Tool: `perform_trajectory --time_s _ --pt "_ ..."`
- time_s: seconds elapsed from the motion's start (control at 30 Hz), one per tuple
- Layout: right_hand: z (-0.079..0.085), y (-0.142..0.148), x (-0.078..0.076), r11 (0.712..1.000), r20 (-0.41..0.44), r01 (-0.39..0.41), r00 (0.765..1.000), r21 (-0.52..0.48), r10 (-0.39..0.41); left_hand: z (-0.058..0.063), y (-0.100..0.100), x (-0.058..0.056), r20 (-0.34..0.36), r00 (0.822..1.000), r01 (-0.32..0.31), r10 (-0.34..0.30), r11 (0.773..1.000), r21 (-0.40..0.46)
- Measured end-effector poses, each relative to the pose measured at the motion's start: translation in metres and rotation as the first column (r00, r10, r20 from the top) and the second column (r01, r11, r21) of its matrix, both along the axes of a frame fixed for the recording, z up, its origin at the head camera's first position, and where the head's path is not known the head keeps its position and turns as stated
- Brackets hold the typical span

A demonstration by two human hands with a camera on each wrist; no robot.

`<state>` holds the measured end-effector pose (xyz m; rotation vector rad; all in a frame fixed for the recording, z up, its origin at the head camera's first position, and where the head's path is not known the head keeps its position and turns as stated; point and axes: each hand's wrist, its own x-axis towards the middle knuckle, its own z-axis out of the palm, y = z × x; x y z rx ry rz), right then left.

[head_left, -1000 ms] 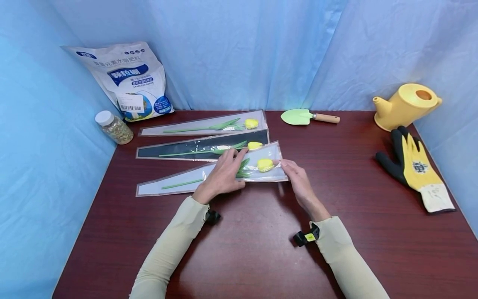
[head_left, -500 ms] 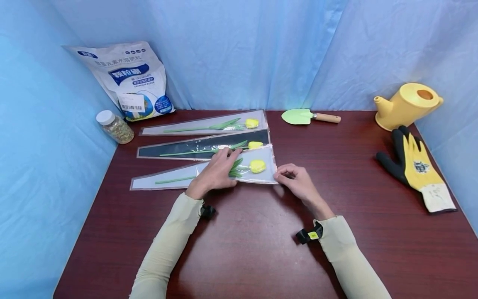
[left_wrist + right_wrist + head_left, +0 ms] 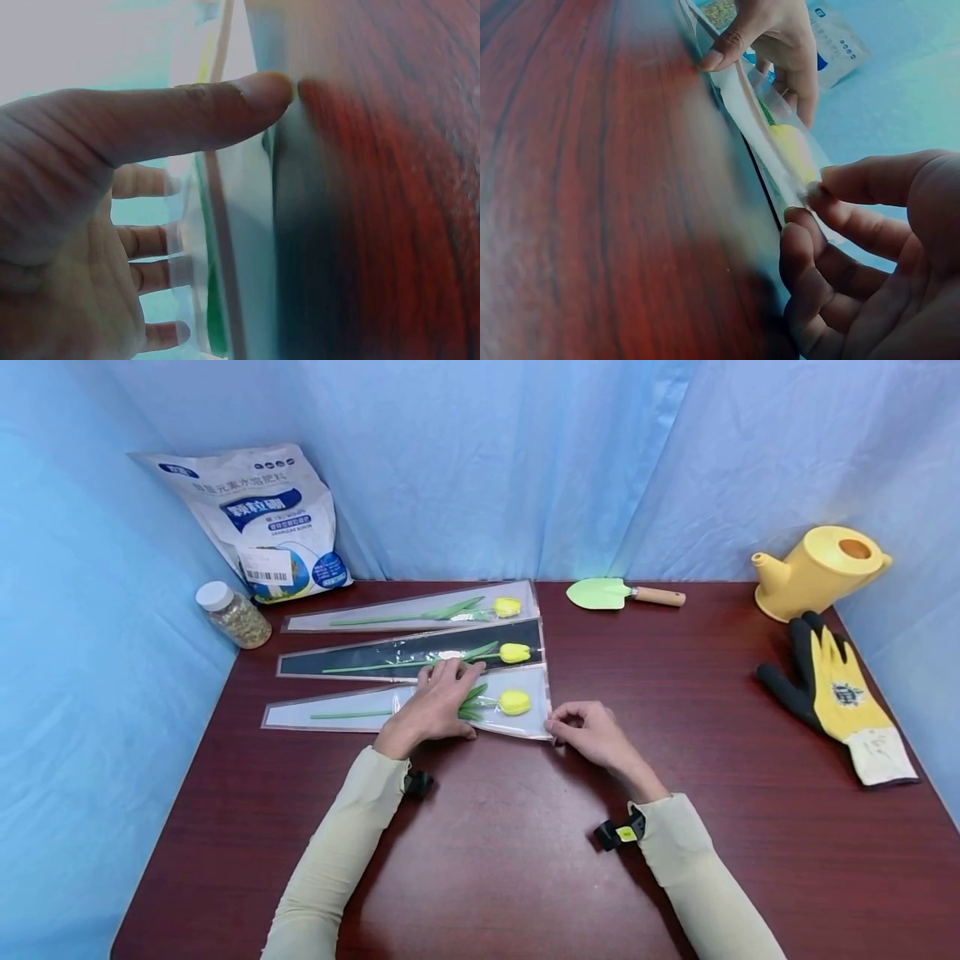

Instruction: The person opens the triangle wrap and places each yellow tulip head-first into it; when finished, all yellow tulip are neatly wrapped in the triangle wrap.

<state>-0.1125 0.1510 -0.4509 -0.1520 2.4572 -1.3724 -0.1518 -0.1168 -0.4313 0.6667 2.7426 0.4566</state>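
Nearest me lies a pale, tapered flower sleeve (image 3: 292, 717) with a yellow artificial tulip (image 3: 514, 702) inside. My left hand (image 3: 435, 702) rests across it with fingers spread, covering part of the stem. In the left wrist view the left thumb (image 3: 262, 94) reaches past the sleeve's near edge, and the other fingertips touch the clear film. At the wide end's near corner, thumb and fingers of my right hand (image 3: 596, 735) pinch the sleeve. Behind it lie a black sleeve (image 3: 307, 663) and another pale sleeve (image 3: 311, 622), each holding a yellow tulip.
A fertilizer bag (image 3: 247, 527) leans at the back left beside a white-capped jar (image 3: 236, 614). Further right are a green hand trowel (image 3: 600, 594), a yellow watering can (image 3: 802, 577) and a yellow-black work glove (image 3: 840, 693). Blue curtains (image 3: 465, 468) border the dark red table (image 3: 495, 877).
The near sleeve has shifted left, and its wide end has swung toward me and down, uncovering the black sleeve's tulip. My right hand has moved from the end edge to pinch the near corner.
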Motion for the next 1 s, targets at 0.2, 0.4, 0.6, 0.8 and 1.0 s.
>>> perform_trajectory --time_s 0.2,0.4,0.6,0.8,1.0 --pt "-0.0026 -0.0012 0.0009 0.999 0.018 0.004 1.000 0.044 -0.004 -0.0008 -0.0005 0.0012 0.008 1.000 0.010 -0.010 1.000 0.006" --pt "-0.0025 -0.0027 0.0006 0.994 -0.041 0.009 0.999 0.110 -0.004 -0.0019 -0.0011 0.0009 0.001 1.000 0.018 -0.018 1.000 0.008" --pt "-0.0062 -0.0030 -0.0003 0.988 -0.121 0.027 0.993 0.154 -0.008 -0.0020 -0.0013 0.0006 -0.005 1.000 0.020 -0.020 1.000 -0.005" --pt "-0.0100 -0.0057 -0.0014 0.986 -0.144 0.049 0.989 0.161 -0.026 -0.0017 -0.0018 0.0004 -0.007 1.000 0.018 -0.018 1.000 -0.015" --pt "-0.0093 -0.0031 -0.0025 0.993 -0.093 0.025 0.996 0.119 -0.013 -0.0002 -0.0030 0.0010 0.021 1.000 0.013 -0.013 1.000 -0.007"
